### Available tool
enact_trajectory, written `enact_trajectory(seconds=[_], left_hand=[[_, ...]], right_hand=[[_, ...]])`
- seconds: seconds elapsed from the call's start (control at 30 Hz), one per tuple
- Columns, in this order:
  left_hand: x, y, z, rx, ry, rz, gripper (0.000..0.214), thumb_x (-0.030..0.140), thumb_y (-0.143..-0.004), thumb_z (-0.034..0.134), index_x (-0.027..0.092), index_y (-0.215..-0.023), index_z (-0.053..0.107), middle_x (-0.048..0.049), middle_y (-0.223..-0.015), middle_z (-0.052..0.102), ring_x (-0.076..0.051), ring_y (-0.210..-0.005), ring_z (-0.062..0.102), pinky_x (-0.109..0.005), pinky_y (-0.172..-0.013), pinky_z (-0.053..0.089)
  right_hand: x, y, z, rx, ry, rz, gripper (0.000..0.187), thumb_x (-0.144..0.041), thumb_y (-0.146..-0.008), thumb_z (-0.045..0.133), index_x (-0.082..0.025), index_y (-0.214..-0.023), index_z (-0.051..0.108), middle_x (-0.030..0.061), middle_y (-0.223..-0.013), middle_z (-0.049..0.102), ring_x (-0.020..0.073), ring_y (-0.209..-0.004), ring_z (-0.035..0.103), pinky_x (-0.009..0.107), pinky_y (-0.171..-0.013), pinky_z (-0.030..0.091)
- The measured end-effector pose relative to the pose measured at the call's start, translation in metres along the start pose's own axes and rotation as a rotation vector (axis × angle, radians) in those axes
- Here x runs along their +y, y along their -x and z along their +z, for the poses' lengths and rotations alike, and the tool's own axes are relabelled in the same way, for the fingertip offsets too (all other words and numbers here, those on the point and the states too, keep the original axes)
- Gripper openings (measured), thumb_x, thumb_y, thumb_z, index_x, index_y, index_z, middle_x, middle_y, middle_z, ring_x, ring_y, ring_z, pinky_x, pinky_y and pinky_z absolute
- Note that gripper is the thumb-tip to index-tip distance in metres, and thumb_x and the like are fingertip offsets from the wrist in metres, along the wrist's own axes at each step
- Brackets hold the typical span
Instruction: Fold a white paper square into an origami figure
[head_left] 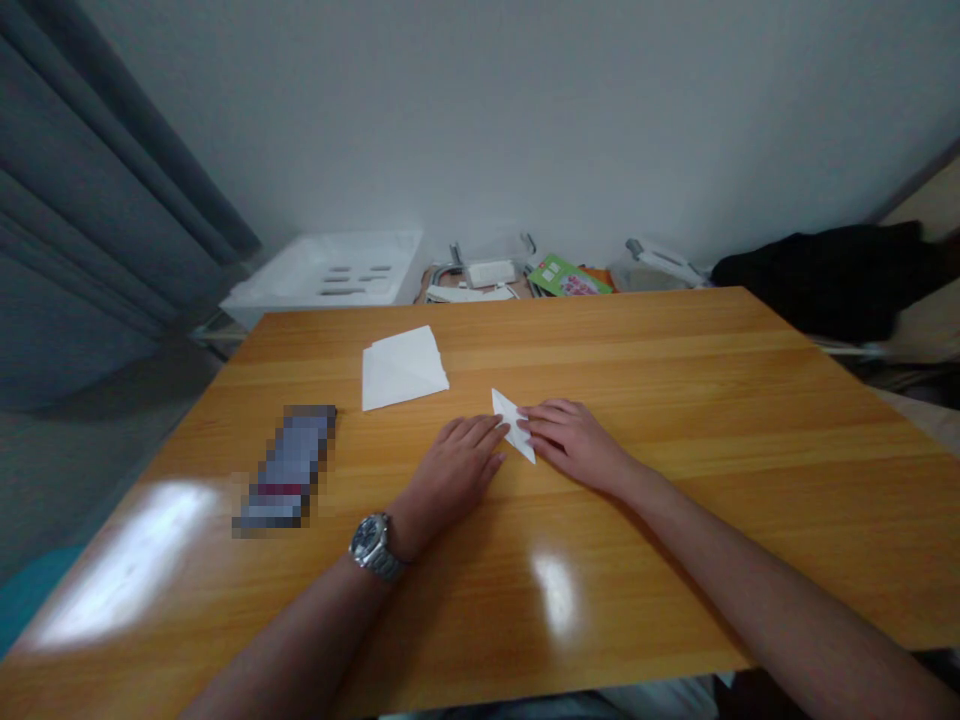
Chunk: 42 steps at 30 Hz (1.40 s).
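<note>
A small piece of folded white paper (516, 428), narrow and pointed at both ends, lies at a slant near the middle of the table. My left hand (459, 462), with a metal watch (373, 545) on its wrist, pins the paper's left side under its fingertips. From the right, my right hand (574, 440) holds the other side with its fingers and thumb. The fingertips cover part of both long edges. Beyond my left hand rests a short stack of white paper sheets (403, 368), untouched.
The wooden table (675, 370) has a pixelated phone-like object (289, 468) on its left. Behind its far edge stand a white foam tray (352, 265), a green booklet (566, 277) and other clutter. Black cloth (817, 275) lies at the back right; a grey curtain (97, 200) hangs left.
</note>
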<state>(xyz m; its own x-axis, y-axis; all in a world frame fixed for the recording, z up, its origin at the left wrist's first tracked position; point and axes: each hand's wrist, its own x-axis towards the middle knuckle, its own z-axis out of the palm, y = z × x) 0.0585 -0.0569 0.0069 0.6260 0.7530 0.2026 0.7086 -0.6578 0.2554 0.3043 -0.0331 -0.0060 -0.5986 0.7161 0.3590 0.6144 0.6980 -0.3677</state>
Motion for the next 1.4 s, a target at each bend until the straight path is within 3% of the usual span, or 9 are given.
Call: enact_trajectory(seconds=[0.3, 0.63, 0.93, 1.1, 1.4], left_hand=[[-0.002, 0.002, -0.001, 0.016, -0.02, -0.015, 0.042, 0.033, -0.104, 0.045, 0.018, -0.142, 0.051, -0.0123, -0.148, 0.052, -0.027, -0.136, 0.047, -0.045, -0.117, 0.035], [-0.008, 0.002, 0.001, 0.033, -0.037, -0.045, 0.042, 0.035, -0.103, 0.048, 0.019, -0.142, 0.053, -0.0147, -0.146, 0.053, -0.029, -0.134, 0.049, -0.049, -0.114, 0.039], [-0.01, -0.001, -0.001, 0.018, -0.079, -0.037, 0.043, 0.028, -0.101, 0.052, 0.03, -0.143, 0.054, -0.0127, -0.142, 0.054, -0.028, -0.129, 0.052, -0.048, -0.109, 0.043], [-0.008, -0.001, 0.001, 0.05, -0.081, -0.03, 0.041, 0.023, -0.098, 0.055, 0.027, -0.139, 0.058, -0.0134, -0.14, 0.056, -0.028, -0.127, 0.054, -0.047, -0.108, 0.045], [0.0, -0.004, 0.001, 0.079, 0.01, 0.016, 0.031, 0.023, -0.099, 0.055, 0.02, -0.128, 0.063, -0.01, -0.127, 0.065, -0.025, -0.117, 0.058, -0.045, -0.105, 0.047]], right_hand=[[-0.005, 0.002, -0.004, 0.006, -0.049, 0.009, 0.027, -0.028, -0.1, 0.056, -0.027, -0.123, 0.071, 0.0062, -0.121, 0.074, 0.0247, -0.116, 0.065, 0.046, -0.101, 0.049], [-0.011, 0.003, -0.006, -0.044, -0.087, -0.097, 0.026, -0.03, -0.102, 0.053, -0.025, -0.118, 0.073, 0.0059, -0.115, 0.076, 0.0229, -0.113, 0.067, 0.044, -0.102, 0.051], [-0.001, 0.005, 0.002, -0.031, -0.008, -0.041, 0.037, -0.025, -0.102, 0.049, -0.022, -0.138, 0.061, 0.0116, -0.143, 0.06, 0.0257, -0.131, 0.056, 0.049, -0.11, 0.046], [0.0, 0.005, 0.006, -0.068, 0.021, -0.056, 0.035, -0.022, -0.102, 0.049, -0.015, -0.132, 0.065, 0.0158, -0.134, 0.064, 0.0266, -0.126, 0.058, 0.046, -0.109, 0.048], [-0.009, 0.002, 0.0, -0.041, 0.024, -0.042, 0.025, -0.023, -0.099, 0.056, -0.015, -0.117, 0.072, 0.0152, -0.122, 0.066, 0.0273, -0.113, 0.06, 0.045, -0.101, 0.052]])
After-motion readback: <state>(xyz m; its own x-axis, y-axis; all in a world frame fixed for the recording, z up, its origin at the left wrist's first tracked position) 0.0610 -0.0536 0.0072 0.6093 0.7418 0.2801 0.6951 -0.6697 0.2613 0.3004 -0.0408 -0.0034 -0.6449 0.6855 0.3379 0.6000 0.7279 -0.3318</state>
